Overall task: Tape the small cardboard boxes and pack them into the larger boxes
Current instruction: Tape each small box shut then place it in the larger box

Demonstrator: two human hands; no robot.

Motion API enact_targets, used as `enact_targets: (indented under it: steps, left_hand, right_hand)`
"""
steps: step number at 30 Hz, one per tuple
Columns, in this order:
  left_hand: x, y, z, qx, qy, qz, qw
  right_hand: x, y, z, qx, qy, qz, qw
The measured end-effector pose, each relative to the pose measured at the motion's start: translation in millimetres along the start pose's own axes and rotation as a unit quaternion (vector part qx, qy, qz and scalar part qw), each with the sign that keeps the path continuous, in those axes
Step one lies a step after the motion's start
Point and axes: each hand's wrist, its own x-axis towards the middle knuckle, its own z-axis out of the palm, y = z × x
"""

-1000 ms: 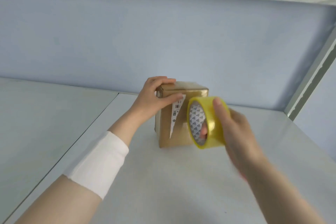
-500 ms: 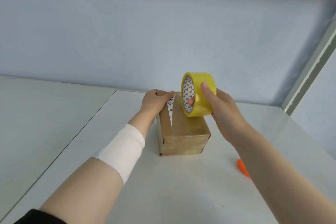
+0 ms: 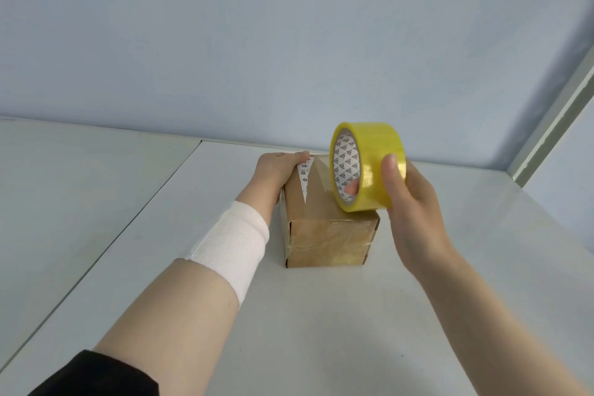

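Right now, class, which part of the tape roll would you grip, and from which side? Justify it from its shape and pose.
Probably best: grip the tape roll by its upper rim, fingers in the hollow core, thumb on the yellow band, coming from the left and above. It stands on edge over the small box, core facing left; the right hand covers its lower right side.
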Motion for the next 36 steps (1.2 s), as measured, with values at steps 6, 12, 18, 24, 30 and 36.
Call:
enact_targets:
  steps: [6, 12, 18, 24, 30, 36]
  left_hand:
    - [-3.6, 1.3, 1.9, 0.011, 0.029, 0.009, 0.999]
    - [-6.8, -1.0, 3.3, 0.023, 0.053, 0.02, 0.998]
    - [-8.8, 0.5, 2.0, 0.096, 0.029, 0.059, 0.993]
    - [-57.5, -0.3, -8.0, 0.367, -0.079, 0.335, 0.864]
    - [-111.5, -9.8, -17.7, 0.479, -0.158, 0.424, 0.753]
    - [-134.0, 38.8, -16.3, 0.381, -0.073, 0.399, 0.831]
  right_hand:
    - [-17.2, -9.7, 1.3, 0.007, 0.02, -0.022, 1.0]
    - [-71.2, -11.4, -8.7, 0.006, 0.055, 0.03, 0.998]
    - [-85.2, -0.6, -9.2, -0.025, 0.051, 0.047, 0.997]
    - [-92.3, 1.0, -11.6, -0.008, 0.041, 0.063, 0.997]
    - [-78.4, -34.4, -8.2, 0.025, 0.031, 0.047, 0.998]
    - [-30.2, -109.9, -20.3, 0.106, -0.092, 0.023, 0.99]
